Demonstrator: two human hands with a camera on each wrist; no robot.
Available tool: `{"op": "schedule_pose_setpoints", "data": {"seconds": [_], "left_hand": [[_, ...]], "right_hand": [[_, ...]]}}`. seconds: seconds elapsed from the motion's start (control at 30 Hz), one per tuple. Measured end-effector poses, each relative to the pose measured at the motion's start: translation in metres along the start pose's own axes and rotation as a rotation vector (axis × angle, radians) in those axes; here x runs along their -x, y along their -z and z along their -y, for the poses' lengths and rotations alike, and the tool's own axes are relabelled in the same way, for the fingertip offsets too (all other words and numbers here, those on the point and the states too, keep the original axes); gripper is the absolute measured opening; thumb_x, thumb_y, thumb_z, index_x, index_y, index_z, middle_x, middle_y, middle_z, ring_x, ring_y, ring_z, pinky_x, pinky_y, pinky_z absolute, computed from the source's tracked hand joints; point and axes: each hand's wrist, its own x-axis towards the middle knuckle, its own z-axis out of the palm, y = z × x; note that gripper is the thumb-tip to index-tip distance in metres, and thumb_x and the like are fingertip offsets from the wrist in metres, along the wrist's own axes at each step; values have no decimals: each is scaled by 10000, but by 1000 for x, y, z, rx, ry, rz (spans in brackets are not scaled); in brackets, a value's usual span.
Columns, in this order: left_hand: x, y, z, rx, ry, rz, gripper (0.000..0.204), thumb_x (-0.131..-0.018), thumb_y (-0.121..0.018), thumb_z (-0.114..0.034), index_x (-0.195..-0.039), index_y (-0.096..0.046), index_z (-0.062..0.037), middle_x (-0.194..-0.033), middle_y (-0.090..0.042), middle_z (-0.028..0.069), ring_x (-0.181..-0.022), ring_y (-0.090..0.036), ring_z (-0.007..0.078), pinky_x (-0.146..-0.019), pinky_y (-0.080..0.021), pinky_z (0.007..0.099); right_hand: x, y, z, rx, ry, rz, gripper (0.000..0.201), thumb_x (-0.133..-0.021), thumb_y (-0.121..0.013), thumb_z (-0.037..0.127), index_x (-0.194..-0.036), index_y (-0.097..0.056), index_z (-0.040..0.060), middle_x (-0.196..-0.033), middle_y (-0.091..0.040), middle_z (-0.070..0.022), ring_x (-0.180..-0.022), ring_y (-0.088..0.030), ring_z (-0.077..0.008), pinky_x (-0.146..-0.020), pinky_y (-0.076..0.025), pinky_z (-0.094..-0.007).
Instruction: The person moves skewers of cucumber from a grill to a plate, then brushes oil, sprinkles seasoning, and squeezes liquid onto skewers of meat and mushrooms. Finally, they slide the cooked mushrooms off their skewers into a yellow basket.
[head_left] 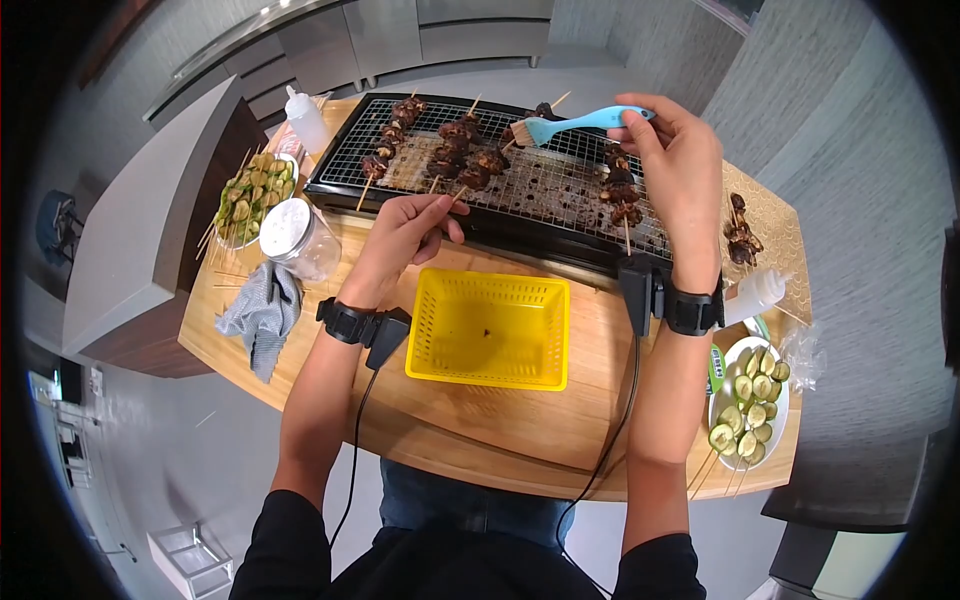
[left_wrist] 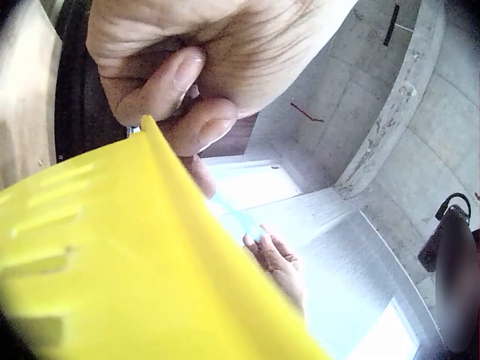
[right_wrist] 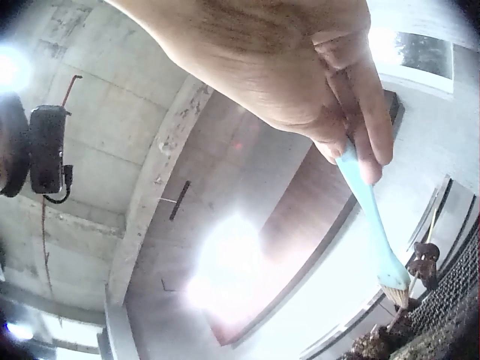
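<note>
My right hand (head_left: 685,165) holds a light blue basting brush (head_left: 585,120) by its handle. The brush's bristles (right_wrist: 394,296) are right at a meat skewer (head_left: 484,168) that slants across the grill (head_left: 555,205). Thumb and fingers of my left hand (head_left: 405,238) pinch the near end of that skewer's stick. In the left wrist view, the curled fingers (left_wrist: 184,71) of this hand appear behind the rim of the yellow basket (left_wrist: 112,247), and the stick is hidden. Other browned meat skewers lie on the grill, left of this one and below my right hand.
The yellow basket (head_left: 487,382) stands before the grill. On the left are a lidded jar (head_left: 315,248), a grey cloth (head_left: 262,312), sliced green vegetable skewers (head_left: 255,195) and a squeeze bottle (head_left: 307,122). Another bottle (head_left: 750,298) and a white plate (head_left: 715,410) of vegetable skewers stand right.
</note>
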Motion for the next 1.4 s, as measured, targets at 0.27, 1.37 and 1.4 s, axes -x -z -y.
{"op": "schedule_pose_setpoints", "data": {"seconds": [0.27,1.37,1.4], "left_hand": [[0,-1,0,-6,4,1,304,-1029,-466,-205,-1032,-656,33,-731,-665,22,-434,-388,22,-410,-268,166],[2,-5,-2,-64,23,-42,275,-1006,-526,-194,-1042,-678,32,-748,-685,36,-449,-406,28,-423,-290,169],[1,-6,-1,-59,15,-51,276,-1005,-529,-191,-1049,-674,39,-735,-679,28,-437,-391,18,-410,-267,168]], "right_hand": [[-1,-4,1,-48,30,6,182,-914,-591,65,-1056,-690,8,-784,-717,-139,-769,-723,-177,-673,-535,-268],[0,5,-1,-18,-44,46,196,-912,-606,104,-1057,-692,5,-780,-719,-128,-750,-717,-163,-685,-531,-268],[-1,6,-1,18,-32,24,196,-910,-608,107,-1054,-694,5,-777,-719,-128,-745,-716,-164,-685,-530,-270]]}}
